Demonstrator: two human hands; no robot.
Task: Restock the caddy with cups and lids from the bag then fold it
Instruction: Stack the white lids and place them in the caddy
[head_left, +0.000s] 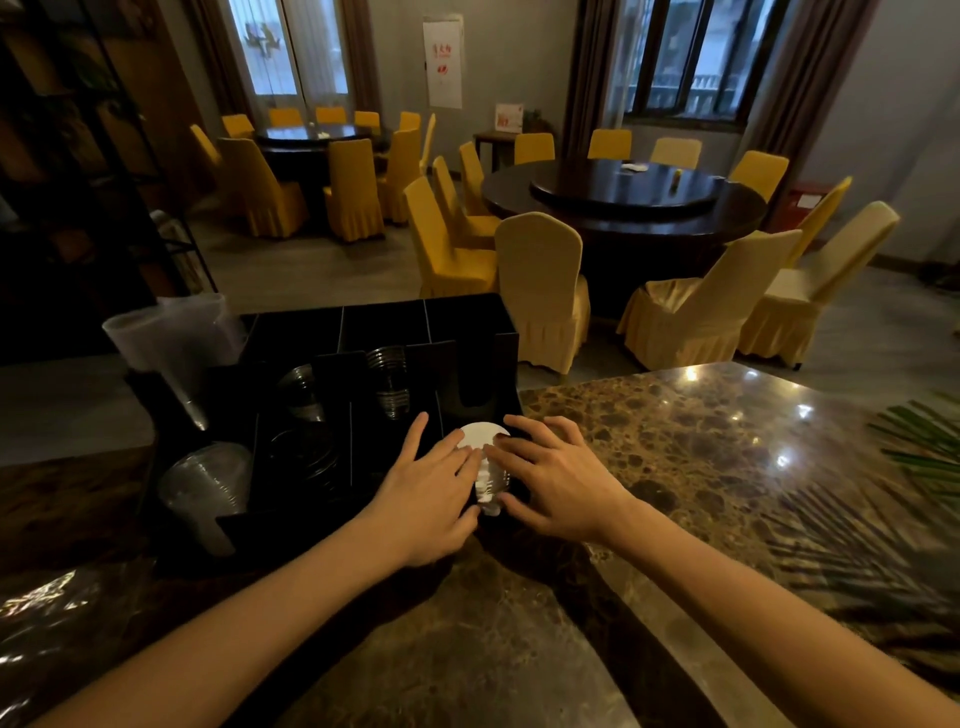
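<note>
A black caddy (470, 312) with several compartments stands on the marble counter. In its front right slot lies a stack of white lids (483, 434). My left hand (428, 480) and my right hand (553, 475) flank the stack, fingers and thumbs curled round its sides. Clear lids (389, 382) fill the middle slots, with more clear lids (301, 392) to their left. Clear cups (208, 483) lie in the front left slot, and a taller stack of cups (171, 343) leans at the back left. A crumpled clear bag (41, 603) lies at the counter's left edge.
The brown marble counter (675, 467) runs to the right of the caddy. Green palm fronds (914, 457) reach in from the right. Beyond the counter are round dark tables (623, 197) and yellow-covered chairs (540, 280).
</note>
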